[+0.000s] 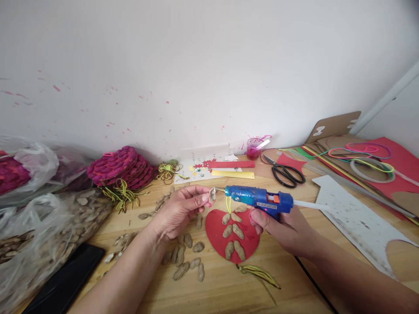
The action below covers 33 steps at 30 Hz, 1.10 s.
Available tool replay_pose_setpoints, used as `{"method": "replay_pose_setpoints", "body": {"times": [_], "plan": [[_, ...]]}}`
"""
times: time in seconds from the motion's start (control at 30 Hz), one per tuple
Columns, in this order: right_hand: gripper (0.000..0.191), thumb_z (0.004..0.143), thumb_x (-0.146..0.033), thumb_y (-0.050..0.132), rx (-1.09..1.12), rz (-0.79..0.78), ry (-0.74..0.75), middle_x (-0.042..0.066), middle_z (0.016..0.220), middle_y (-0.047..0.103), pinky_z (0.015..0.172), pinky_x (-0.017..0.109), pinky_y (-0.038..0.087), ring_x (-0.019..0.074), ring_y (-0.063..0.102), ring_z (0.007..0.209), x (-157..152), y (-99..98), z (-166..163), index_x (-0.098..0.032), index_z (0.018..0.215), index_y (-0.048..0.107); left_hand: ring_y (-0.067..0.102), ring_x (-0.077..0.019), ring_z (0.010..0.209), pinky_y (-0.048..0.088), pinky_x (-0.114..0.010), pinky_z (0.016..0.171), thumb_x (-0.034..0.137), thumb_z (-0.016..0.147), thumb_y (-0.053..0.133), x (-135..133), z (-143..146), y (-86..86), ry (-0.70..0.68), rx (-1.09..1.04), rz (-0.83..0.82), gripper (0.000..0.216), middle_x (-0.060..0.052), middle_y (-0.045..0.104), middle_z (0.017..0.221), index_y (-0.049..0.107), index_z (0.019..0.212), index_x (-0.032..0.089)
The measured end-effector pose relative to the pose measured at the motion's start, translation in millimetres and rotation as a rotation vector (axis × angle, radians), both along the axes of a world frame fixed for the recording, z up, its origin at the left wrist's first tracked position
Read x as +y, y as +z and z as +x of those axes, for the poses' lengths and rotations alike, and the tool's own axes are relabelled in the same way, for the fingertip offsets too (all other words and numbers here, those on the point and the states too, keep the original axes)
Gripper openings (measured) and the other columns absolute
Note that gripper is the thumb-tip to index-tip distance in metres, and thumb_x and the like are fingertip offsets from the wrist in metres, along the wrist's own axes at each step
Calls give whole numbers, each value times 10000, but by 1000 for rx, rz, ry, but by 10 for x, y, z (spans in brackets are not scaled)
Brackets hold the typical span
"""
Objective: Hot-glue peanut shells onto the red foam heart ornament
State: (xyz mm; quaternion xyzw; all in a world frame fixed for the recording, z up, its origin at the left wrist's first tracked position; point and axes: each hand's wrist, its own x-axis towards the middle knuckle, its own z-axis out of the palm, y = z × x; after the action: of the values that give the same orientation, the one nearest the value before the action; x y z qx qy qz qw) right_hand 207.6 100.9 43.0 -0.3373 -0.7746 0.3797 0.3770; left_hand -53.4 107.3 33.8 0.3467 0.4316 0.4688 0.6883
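Pinching a peanut shell between thumb and fingertips, the left hand holds it above the counter, near the upper left edge of a red paper shape. The right hand is closed around a blue glue gun. The gun's long axis runs level, with the nozzle pointing left and meeting the shell. Whether glue sits at the tip is too small to tell, and fingers hide the trigger.

Glue gun handle hidden inside right hand, plastic bags cropped at left
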Motion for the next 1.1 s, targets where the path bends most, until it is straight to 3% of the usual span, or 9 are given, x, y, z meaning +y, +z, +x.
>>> {"method": "replay_pose_setpoints", "body": {"times": [0.97, 1.1], "plan": [[341, 1005, -373, 535, -23, -40, 6, -1, 612, 621, 514, 249, 444, 132, 588, 552, 18, -68, 17, -192, 720, 586, 636, -79, 632, 481, -150, 578, 294, 602, 963, -2, 8, 12, -2, -2, -7, 336, -29, 723, 729, 778, 837, 143], [322, 995, -353, 549, -6, -6, -44, -5, 605, 618, 519, 248, 446, 131, 581, 548, 30, -42, -5, -194, 719, 593, 634, -89, 638, 490, -163, 581, 273, 617, 956, -13, 8, 18, -16, -47, -7, 326, -35, 712, 719, 769, 847, 138]]}}
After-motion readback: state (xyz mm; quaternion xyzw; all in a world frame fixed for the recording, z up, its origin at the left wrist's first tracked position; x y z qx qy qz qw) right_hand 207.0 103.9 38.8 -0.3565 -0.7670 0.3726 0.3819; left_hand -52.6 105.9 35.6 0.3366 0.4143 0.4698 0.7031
